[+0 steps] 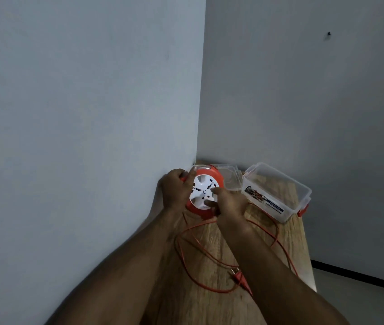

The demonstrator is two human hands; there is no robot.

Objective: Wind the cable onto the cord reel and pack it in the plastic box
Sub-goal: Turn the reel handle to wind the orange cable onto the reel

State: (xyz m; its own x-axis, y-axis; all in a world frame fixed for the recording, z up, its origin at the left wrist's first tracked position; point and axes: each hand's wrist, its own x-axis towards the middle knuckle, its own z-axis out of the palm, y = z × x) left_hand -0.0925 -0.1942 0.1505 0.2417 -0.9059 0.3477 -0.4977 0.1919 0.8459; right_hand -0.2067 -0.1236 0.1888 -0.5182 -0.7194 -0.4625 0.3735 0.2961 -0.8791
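The cord reel [204, 187], orange with a white socket face, is held upright near the wall corner. My left hand [174, 191] grips its left rim. My right hand [227, 204] lies on the white face, with fingers curled into its recesses. Loose orange cable [186, 261] loops over the wooden table below the reel, and its plug [239, 276] lies beside my right forearm. The clear plastic box [277, 192] stands open to the right of the reel, with orange latches and a printed label.
The box's clear lid [229, 175] lies behind the reel against the back wall. The narrow wooden table [212, 308] sits in a corner, with a wall on its left and one behind. Its right edge drops to the floor.
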